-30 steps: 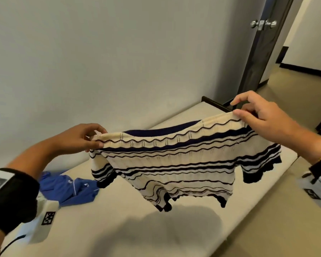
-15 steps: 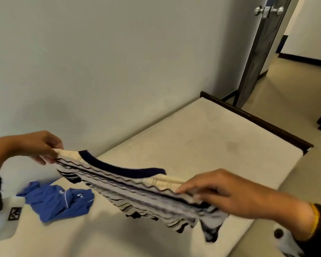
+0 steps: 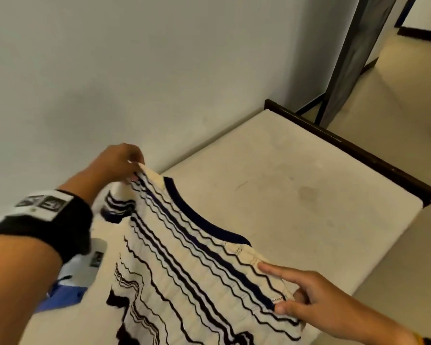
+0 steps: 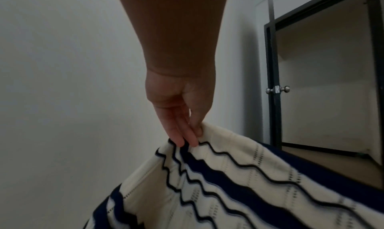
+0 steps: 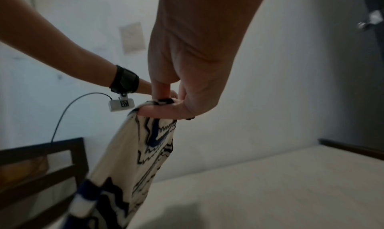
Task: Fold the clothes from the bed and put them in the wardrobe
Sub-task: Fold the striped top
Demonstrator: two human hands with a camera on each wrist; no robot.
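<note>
At frame centre the right hand [image 5: 187,91] pinched a corner of the striped top [image 5: 133,150], which hung toward lower left. The mattress [image 5: 270,183] filled lower right; the other arm's wristband [image 5: 124,79] showed at left.

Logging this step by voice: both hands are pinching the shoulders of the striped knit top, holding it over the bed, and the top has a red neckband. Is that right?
Not quite. The neckband is dark navy, not red, as the head view shows. The rest stands: the left hand and the right hand each pinch a shoulder of the striped knit top over the bed.
</note>
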